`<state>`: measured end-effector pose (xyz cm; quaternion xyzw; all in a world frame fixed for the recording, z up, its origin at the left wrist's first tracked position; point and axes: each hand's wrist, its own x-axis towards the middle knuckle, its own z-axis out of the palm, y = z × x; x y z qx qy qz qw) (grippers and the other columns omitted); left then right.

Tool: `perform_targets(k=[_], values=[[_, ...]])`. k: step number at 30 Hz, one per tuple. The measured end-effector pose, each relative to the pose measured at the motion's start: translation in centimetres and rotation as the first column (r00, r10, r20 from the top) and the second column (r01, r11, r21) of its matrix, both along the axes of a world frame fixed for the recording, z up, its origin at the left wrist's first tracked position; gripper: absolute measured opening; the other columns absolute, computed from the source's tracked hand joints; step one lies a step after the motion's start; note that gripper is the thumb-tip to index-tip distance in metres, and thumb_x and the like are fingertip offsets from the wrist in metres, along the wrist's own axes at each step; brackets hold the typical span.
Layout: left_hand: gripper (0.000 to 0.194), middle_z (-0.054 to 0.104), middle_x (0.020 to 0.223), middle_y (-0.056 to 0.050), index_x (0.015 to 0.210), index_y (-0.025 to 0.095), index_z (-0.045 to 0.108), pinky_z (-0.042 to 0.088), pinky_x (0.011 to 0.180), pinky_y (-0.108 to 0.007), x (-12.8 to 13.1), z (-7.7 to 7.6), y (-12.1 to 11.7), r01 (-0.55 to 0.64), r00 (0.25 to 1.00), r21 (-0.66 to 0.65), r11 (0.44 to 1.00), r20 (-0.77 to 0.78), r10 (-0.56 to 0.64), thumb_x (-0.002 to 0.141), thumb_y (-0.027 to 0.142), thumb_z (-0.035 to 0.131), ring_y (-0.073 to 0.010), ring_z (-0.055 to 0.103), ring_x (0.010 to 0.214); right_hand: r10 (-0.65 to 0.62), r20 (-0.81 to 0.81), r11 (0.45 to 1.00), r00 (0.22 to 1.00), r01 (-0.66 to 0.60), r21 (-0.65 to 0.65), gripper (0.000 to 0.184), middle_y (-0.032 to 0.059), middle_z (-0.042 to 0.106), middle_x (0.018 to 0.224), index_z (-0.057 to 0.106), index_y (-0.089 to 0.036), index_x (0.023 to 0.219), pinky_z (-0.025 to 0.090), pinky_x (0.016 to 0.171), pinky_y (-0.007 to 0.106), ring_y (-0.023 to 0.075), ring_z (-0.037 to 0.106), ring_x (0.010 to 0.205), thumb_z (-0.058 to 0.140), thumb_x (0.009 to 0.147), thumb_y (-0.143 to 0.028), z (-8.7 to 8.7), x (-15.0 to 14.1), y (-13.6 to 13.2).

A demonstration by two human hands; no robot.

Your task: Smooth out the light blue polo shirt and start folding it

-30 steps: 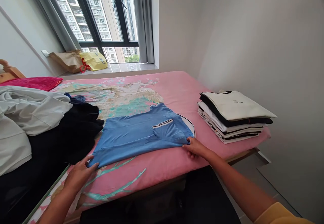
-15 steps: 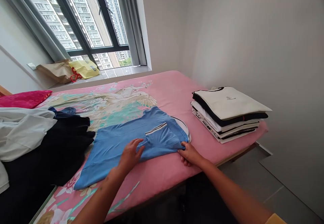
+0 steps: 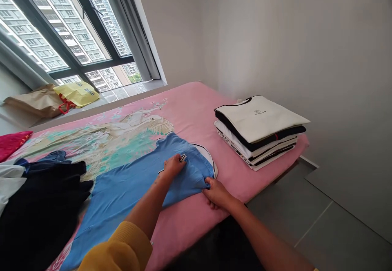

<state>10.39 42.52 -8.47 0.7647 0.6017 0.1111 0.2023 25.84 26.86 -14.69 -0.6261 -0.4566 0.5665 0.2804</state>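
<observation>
A blue T-shirt [image 3: 125,185] lies on the bed, its white, black-edged collar toward the right. My left hand [image 3: 174,165] is closed on the shirt's folded-in sleeve, with a bit of the black-and-white cuff trim poking out past the fingers. At the near shoulder, beside the collar, my right hand [image 3: 217,193] pinches the fabric between thumb and fingers. Part of the sleeve is hidden under my left hand, and my left forearm covers some of the shirt's body.
Folded clothes form a stack [image 3: 260,130] at the bed's right corner, a cream top uppermost. Loose black and white garments [image 3: 45,205] are heaped on the left. The pink patterned bedsheet [image 3: 183,99] reaches the windowsill, where paper and yellow bags [image 3: 78,94] lie.
My left hand has moved forward onto the sleeve and closed on its cuff. My right hand keeps its pinch at the shoulder. The view has turned slightly to the right.
</observation>
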Motion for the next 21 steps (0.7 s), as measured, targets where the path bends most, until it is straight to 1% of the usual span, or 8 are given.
perform_targets(k=[4,7,9,11,13,15,18,21], values=[[0.003,0.052,0.057,0.004,0.063,0.019,0.054,0.035,0.058,-0.024,-1.5,0.7,-0.2,0.037,0.98,-0.112,0.993,0.2,-0.014,0.063,0.022,0.054,-0.0142,0.05,0.061,-0.025,-0.008,0.999,1.0,0.025,0.023,0.033,-0.0064,0.052,0.045,0.046,-0.023,0.113,0.037,0.031,0.019,0.0143,0.053,0.034,0.045,0.081,-0.028,0.0,0.1,-0.2],[0.011,0.045,0.048,0.005,0.058,0.019,0.052,0.031,0.047,-0.023,-3.0,1.1,-1.0,0.049,0.929,-0.208,0.977,0.368,0.031,0.063,0.028,0.054,-0.0111,0.043,0.047,-0.029,-0.031,0.999,0.999,0.03,0.031,0.033,-0.0067,0.052,0.046,0.047,-0.023,0.113,0.038,0.033,0.018,0.0129,0.053,0.034,0.046,0.081,-0.028,0.2,0.2,-0.4],[0.016,0.047,0.048,0.005,0.06,0.018,0.055,0.033,0.047,-0.023,-3.9,1.2,-1.5,0.036,0.872,-0.224,0.974,0.482,0.079,0.063,0.034,0.055,-0.0109,0.044,0.047,-0.027,-0.054,0.999,0.998,0.029,0.028,0.037,-0.0071,0.052,0.046,0.045,-0.023,0.117,0.038,0.034,0.018,0.0122,0.053,0.035,0.046,0.08,-0.027,0.4,0.3,-0.5],[0.021,0.05,0.052,0.005,0.065,0.018,0.058,0.036,0.05,-0.022,-4.7,1.1,-2.1,-0.008,0.795,-0.199,0.98,0.593,0.127,0.063,0.039,0.056,-0.0112,0.046,0.051,-0.021,-0.083,0.999,0.996,0.024,0.036,0.041,-0.0075,0.053,0.046,0.043,-0.023,0.119,0.039,0.035,0.017,0.0113,0.053,0.035,0.046,0.079,-0.027,0.6,0.4,-0.7],[0.024,0.052,0.054,0.004,0.068,0.018,0.061,0.038,0.053,-0.023,-5.3,0.8,-2.6,-0.067,0.716,-0.173,0.983,0.678,0.169,0.062,0.04,0.055,-0.0114,0.048,0.054,-0.026,-0.14,0.998,0.99,0.034,0.052,0.044,-0.0074,0.054,0.048,0.039,-0.021,0.122,0.038,0.035,0.016,0.0107,0.053,0.036,0.045,0.079,-0.027,0.8,0.6,-0.8],[0.024,0.054,0.054,0.003,0.069,0.017,0.063,0.039,0.055,-0.023,-5.8,0.4,-3.1,-0.11,0.656,-0.168,0.98,0.728,0.199,0.06,0.039,0.057,-0.0119,0.049,0.055,-0.05,-0.221,0.996,0.974,0.065,0.063,0.043,-0.007,0.055,0.05,0.035,-0.02,0.123,0.038,0.034,0.015,0.011,0.054,0.037,0.04,0.081,-0.03,1.0,0.8,-1.0],[0.026,0.057,0.057,0.002,0.073,0.016,0.064,0.042,0.059,-0.025,-6.2,-0.3,-3.6,-0.132,0.616,-0.172,0.976,0.757,0.216,0.06,0.038,0.058,-0.0133,0.052,0.058,-0.093,-0.307,0.987,0.947,0.129,0.098,0.032,-0.0073,0.055,0.05,0.038,-0.021,0.112,0.037,0.032,0.016,0.0119,0.053,0.037,0.032,0.085,-0.037,1.0,1.0,-1.3],[0.029,0.058,0.059,0.002,0.077,0.016,0.065,0.044,0.062,-0.026,-6.1,-0.7,-3.7,-0.134,0.633,-0.155,0.979,0.747,0.204,0.062,0.04,0.057,-0.0143,0.054,0.061,-0.131,-0.319,0.971,0.939,0.187,0.151,0.028,-0.0083,0.052,0.05,0.04,-0.022,0.099,0.036,0.032,0.017,0.0114,0.051,0.036,0.032,0.086,-0.045,0.9,0.9,-1.5]])
